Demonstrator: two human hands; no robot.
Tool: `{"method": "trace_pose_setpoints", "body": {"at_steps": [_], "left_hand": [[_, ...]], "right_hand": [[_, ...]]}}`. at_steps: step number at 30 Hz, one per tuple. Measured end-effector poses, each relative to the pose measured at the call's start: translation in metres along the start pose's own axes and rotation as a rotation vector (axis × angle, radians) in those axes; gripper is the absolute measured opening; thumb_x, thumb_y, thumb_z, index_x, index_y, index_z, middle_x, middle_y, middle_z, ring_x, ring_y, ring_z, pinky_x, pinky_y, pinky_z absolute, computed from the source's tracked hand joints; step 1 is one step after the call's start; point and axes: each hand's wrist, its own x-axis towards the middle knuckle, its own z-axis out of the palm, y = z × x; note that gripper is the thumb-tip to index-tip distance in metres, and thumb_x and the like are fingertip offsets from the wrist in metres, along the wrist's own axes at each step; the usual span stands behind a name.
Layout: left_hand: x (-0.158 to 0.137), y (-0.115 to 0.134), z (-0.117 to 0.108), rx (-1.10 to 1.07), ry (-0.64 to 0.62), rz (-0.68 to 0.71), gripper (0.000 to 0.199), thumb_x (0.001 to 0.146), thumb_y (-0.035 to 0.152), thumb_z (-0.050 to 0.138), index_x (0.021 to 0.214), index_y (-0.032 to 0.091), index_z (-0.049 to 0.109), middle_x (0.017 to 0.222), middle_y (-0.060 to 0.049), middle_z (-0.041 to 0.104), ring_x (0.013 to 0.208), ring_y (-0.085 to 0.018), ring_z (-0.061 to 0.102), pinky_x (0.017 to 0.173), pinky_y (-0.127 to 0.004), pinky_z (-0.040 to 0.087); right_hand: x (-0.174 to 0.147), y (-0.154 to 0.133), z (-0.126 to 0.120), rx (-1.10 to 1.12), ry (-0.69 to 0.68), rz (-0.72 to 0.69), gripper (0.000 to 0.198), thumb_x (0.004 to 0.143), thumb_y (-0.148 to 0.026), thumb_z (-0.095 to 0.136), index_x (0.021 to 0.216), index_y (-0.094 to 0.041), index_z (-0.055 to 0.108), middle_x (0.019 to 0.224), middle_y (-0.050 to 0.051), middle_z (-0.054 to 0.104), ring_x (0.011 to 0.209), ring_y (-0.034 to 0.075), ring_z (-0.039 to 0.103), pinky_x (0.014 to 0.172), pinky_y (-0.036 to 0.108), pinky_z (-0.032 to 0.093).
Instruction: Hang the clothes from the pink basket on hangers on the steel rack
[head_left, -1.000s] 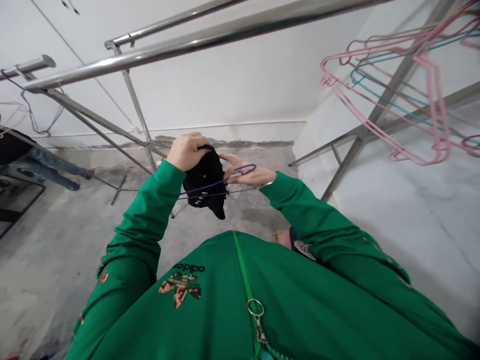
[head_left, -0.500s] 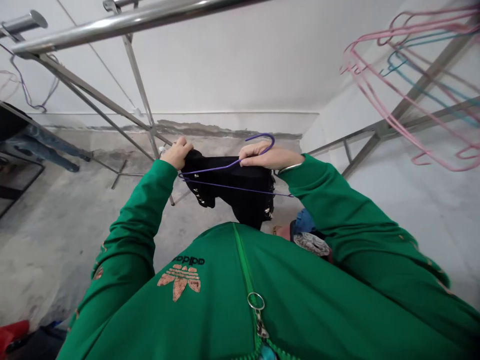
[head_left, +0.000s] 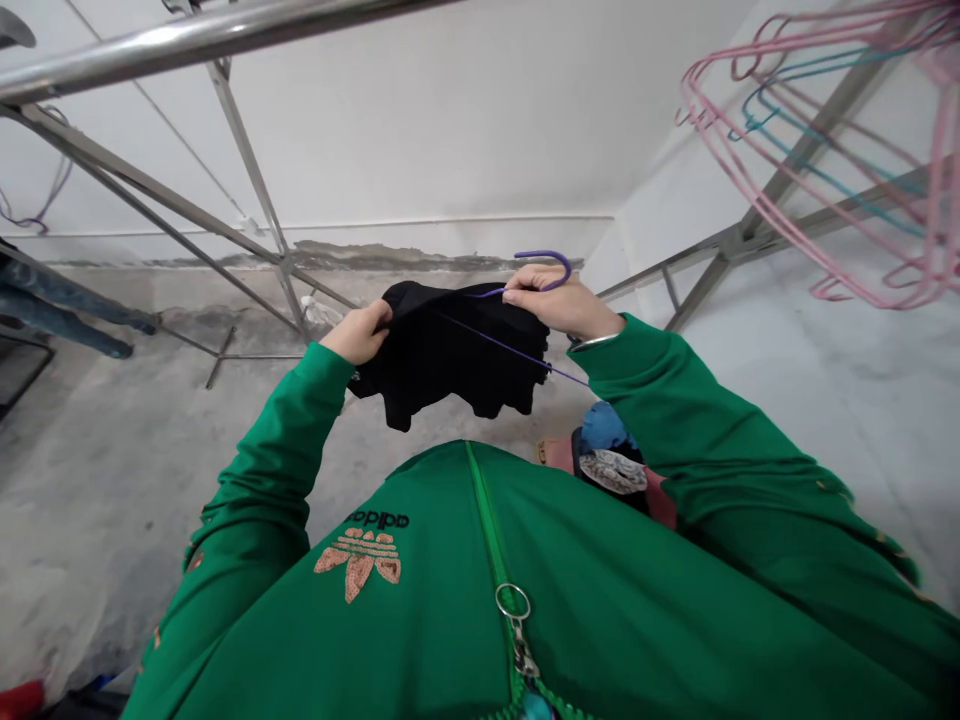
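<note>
A black garment [head_left: 457, 360] hangs between my two hands in the middle of the head view; its exact kind does not show. My left hand [head_left: 361, 330] pinches the garment's upper left edge, thumb on the near side. A purple hanger [head_left: 559, 262] is held by my right hand [head_left: 559, 300] just below its hook, with the fingers closed. The hanger's left end is tucked under the black cloth and hidden. Its lower bar slants across the front of the garment, and its right end passes behind my right sleeve.
A metal clothes rack [head_left: 187, 45] stands at the upper left. Pink hangers [head_left: 817, 270] and teal hangers [head_left: 757, 120] hang from a rack at the right. Clothes [head_left: 611, 470] lie in a pile low on the right. Far left, jeans [head_left: 60, 310] hang.
The hanger's left end has gone from in front of the garment to beneath its cloth. My left hand has moved slightly down and in, folding the black fabric over it.
</note>
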Motion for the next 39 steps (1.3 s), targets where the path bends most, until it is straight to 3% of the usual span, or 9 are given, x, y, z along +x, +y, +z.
{"method": "trace_pose_setpoints", "body": {"at_steps": [3, 8, 13, 17, 24, 27, 31, 35, 39], "left_hand": [[-0.004, 0.021, 0.005, 0.044, -0.021, 0.048, 0.025, 0.082, 0.025, 0.055, 0.105, 0.016, 0.054, 0.096, -0.009, 0.061, 0.09, -0.024, 0.06, 0.082, -0.037, 0.048], [0.014, 0.058, 0.015, 0.113, 0.3, 0.108, 0.057, 0.082, 0.04, 0.062, 0.129, 0.012, 0.046, 0.131, -0.021, 0.05, 0.125, -0.035, 0.046, 0.101, -0.047, 0.039], [0.032, 0.071, 0.029, 0.033, 0.084, 0.168, 0.032, 0.095, 0.03, 0.038, 0.105, 0.013, 0.063, 0.097, -0.012, 0.067, 0.092, -0.023, 0.063, 0.082, -0.033, 0.046], [0.025, 0.068, 0.022, -0.003, 0.159, 0.198, 0.032, 0.095, 0.034, 0.04, 0.09, 0.015, 0.066, 0.08, -0.007, 0.067, 0.076, -0.019, 0.062, 0.068, -0.028, 0.043], [0.004, 0.071, -0.028, -0.06, 0.204, 0.317, 0.032, 0.091, 0.039, 0.046, 0.084, 0.016, 0.068, 0.076, -0.005, 0.066, 0.073, -0.017, 0.061, 0.065, -0.027, 0.042], [-0.002, 0.071, -0.046, -0.111, 0.209, 0.31, 0.031, 0.089, 0.038, 0.047, 0.082, 0.015, 0.068, 0.073, -0.004, 0.064, 0.07, -0.015, 0.059, 0.065, -0.027, 0.043], [-0.008, 0.074, -0.058, -0.11, 0.23, 0.231, 0.029, 0.088, 0.035, 0.047, 0.082, 0.015, 0.068, 0.073, -0.003, 0.063, 0.069, -0.015, 0.057, 0.067, -0.028, 0.045], [-0.016, 0.08, -0.06, -0.101, 0.229, 0.201, 0.03, 0.087, 0.036, 0.047, 0.081, 0.015, 0.067, 0.069, -0.002, 0.06, 0.066, -0.014, 0.056, 0.066, -0.028, 0.045], [-0.028, 0.082, -0.064, -0.124, 0.232, 0.219, 0.034, 0.087, 0.041, 0.046, 0.078, 0.016, 0.067, 0.068, -0.003, 0.061, 0.064, -0.015, 0.057, 0.062, -0.028, 0.046]], "right_hand": [[-0.004, -0.004, 0.006, -0.011, 0.038, -0.041, 0.018, 0.077, -0.034, 0.057, 0.071, -0.017, 0.063, 0.082, 0.005, 0.064, 0.081, 0.018, 0.057, 0.079, 0.035, 0.047], [-0.003, -0.017, 0.017, -0.008, -0.05, -0.12, 0.019, 0.078, -0.032, 0.054, 0.072, -0.017, 0.063, 0.079, 0.005, 0.064, 0.079, 0.018, 0.057, 0.079, 0.034, 0.045], [-0.003, -0.033, 0.019, -0.004, -0.163, -0.16, 0.023, 0.08, -0.033, 0.053, 0.072, -0.015, 0.064, 0.078, 0.005, 0.064, 0.077, 0.017, 0.056, 0.075, 0.032, 0.044], [-0.008, -0.039, 0.005, 0.049, -0.236, -0.15, 0.028, 0.082, -0.041, 0.057, 0.081, -0.015, 0.067, 0.084, 0.006, 0.065, 0.081, 0.018, 0.057, 0.077, 0.032, 0.044], [-0.03, 0.03, 0.019, 0.737, -0.648, 0.124, 0.065, 0.085, -0.07, 0.044, 0.123, -0.018, 0.052, 0.109, 0.012, 0.065, 0.092, 0.019, 0.063, 0.082, 0.035, 0.051], [-0.046, 0.051, 0.059, 0.787, -0.567, 0.221, 0.061, 0.076, -0.068, 0.059, 0.11, -0.019, 0.051, 0.102, 0.009, 0.065, 0.085, 0.017, 0.063, 0.081, 0.035, 0.052], [-0.064, 0.038, 0.118, 0.641, -0.282, 0.199, 0.055, 0.066, -0.054, 0.074, 0.098, -0.021, 0.045, 0.103, 0.006, 0.059, 0.094, 0.019, 0.06, 0.088, 0.039, 0.051], [-0.068, 0.015, 0.161, 0.372, 0.005, 0.194, 0.055, 0.069, -0.051, 0.07, 0.106, -0.02, 0.045, 0.111, 0.011, 0.055, 0.104, 0.025, 0.056, 0.097, 0.047, 0.046], [-0.051, 0.017, 0.18, 0.285, 0.04, 0.087, 0.06, 0.073, -0.043, 0.067, 0.122, -0.019, 0.044, 0.124, 0.016, 0.051, 0.113, 0.028, 0.05, 0.104, 0.047, 0.041]]}}
